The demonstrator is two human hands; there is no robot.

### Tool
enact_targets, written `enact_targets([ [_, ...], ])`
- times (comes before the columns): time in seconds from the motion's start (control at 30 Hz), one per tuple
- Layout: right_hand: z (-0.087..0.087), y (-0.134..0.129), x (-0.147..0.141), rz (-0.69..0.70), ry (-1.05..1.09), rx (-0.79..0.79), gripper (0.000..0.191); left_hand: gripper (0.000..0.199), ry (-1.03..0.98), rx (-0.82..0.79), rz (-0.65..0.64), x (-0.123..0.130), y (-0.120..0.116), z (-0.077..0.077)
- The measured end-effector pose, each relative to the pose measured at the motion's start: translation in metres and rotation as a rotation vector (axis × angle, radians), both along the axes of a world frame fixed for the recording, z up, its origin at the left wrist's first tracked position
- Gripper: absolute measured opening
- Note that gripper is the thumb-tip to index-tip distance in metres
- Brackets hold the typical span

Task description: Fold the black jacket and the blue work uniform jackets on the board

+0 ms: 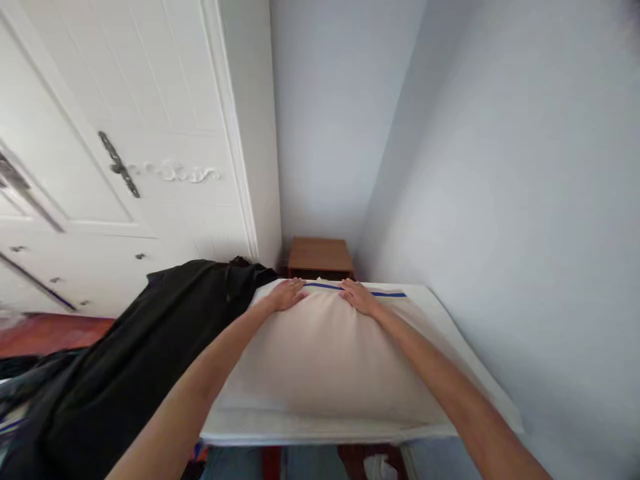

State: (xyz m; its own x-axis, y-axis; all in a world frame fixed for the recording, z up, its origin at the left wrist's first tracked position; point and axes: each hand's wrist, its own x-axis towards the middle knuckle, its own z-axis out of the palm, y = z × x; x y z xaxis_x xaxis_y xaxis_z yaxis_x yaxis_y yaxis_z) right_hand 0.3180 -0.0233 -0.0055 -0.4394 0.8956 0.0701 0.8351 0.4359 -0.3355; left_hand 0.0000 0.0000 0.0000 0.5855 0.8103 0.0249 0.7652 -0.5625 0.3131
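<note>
A cream cloth (320,360) with a dark blue stripe along its far edge lies over a white padded surface (450,347). Both arms reach forward across it. My left hand (287,294) rests palm down on the cloth's far left part, its fingers stretched out near the stripe. Flat on the far edge, to the right of the stripe's middle, lies my right hand (359,297), fingers also extended. Neither hand grips anything visible. The cloth bulges a little between the hands and the near edge.
Black fabric (165,340) is heaped along the left side. A white wardrobe (175,133) with metal handles stands at the left, and a pale wall (500,167) rises at the right. Beyond the far edge is a brown wooden cabinet (321,255).
</note>
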Motion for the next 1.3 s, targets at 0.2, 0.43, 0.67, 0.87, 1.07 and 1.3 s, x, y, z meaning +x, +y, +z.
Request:
enact_targets([
  [0.2,0.0,-0.001,0.019,-0.013,-0.038,-0.033,0.065,0.065,-0.022,0.002,0.03,-0.014,0.002,-0.002],
  [0.43,0.018,-0.027,0.011,-0.108,-0.075,0.028,0.067,0.066,-0.067,0.073,0.175,-0.018,-0.005,0.014],
  [0.67,0.012,-0.11,0.015,0.098,0.086,0.229,0.059,0.065,-0.11,0.235,-0.15,0.019,-0.094,0.046],
  [0.87,0.015,-0.158,0.008,-0.017,0.232,0.284,0.053,0.069,-0.061,0.226,-0.438,0.043,-0.186,0.036],
  [1.07,0.017,-0.195,0.023,-0.111,0.12,0.337,0.05,0.068,-0.041,0.27,-0.2,0.034,-0.202,0.01],
  [1.3,0.0,-0.224,0.125,-0.64,0.005,0.381,0.042,0.065,-0.063,0.263,-0.2,0.034,-0.196,0.002],
])
